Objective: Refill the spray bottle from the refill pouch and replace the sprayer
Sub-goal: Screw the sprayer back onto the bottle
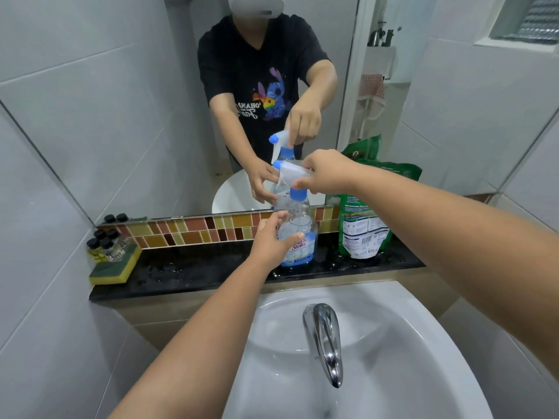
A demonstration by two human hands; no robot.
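Head view: clear rounded plastic spray bottle (298, 237) with blue label, upright on the wet black stone ledge (193, 267) behind the white basin (423, 343); left hand (272, 241) clasps its body, apparently to steady it. Right hand (328, 172) grips the white-and-blue trigger sprayer (295, 182) at the neck, likely to twist it. Green glossy refill pouch (363, 228) stands just right of the bottle, untouched.
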